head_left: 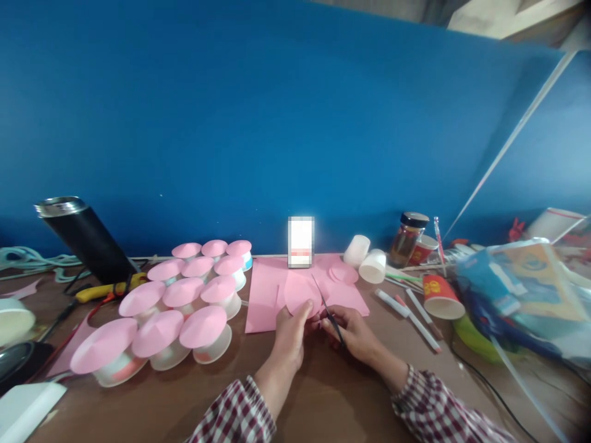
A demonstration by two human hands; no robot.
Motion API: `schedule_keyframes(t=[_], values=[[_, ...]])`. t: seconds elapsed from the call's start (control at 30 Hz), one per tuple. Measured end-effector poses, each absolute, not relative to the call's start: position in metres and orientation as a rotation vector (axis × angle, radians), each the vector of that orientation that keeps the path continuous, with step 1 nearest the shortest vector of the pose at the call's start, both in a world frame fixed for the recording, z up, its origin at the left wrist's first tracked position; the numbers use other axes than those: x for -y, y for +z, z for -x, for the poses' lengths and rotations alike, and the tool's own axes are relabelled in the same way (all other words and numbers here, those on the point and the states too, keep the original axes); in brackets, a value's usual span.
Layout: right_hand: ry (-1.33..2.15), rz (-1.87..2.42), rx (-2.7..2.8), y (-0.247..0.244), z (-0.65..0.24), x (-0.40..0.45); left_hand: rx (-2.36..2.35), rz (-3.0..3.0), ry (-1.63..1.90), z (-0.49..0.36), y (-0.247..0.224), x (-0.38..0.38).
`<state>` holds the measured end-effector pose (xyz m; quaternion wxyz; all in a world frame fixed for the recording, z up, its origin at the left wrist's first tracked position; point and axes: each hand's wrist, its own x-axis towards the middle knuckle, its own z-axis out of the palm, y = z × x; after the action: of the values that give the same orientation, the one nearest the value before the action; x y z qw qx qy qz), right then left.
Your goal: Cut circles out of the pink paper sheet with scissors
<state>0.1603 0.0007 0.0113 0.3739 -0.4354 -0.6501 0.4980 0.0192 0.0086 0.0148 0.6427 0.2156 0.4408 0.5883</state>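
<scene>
My left hand [294, 327] pinches a rounded piece of pink paper [300, 294] by its lower edge, thumb on top. In my right hand [351, 332] is a pair of dark scissors [333, 320], its blades pointing up and to the left at the paper's right side. The two hands nearly meet at the paper's lower edge. Beneath lies a larger pink sheet [263, 301] on the table. Pink paper discs [344, 273] rest on that sheet to the right. Whether the blades are touching the paper I cannot tell.
On the left, several paper cups wear pink paper cones [203, 326]. Beyond them are a black flask [87, 240] and yellow-handled pliers [108, 290]. To the right are white cups [372, 266], markers [418, 323], a red paper cup [441, 297] and a jar [409, 239]. A blue wall [277, 123] stands behind.
</scene>
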Motion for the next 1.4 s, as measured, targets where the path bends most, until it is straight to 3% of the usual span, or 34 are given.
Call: schedule_keyframes(t=[1.4], values=[[1.225,1.171,1.688,0.0135,-0.1620,-0.0017,-1.057,-0.487,1.277,-0.0168,0.0220,-0.0080]])
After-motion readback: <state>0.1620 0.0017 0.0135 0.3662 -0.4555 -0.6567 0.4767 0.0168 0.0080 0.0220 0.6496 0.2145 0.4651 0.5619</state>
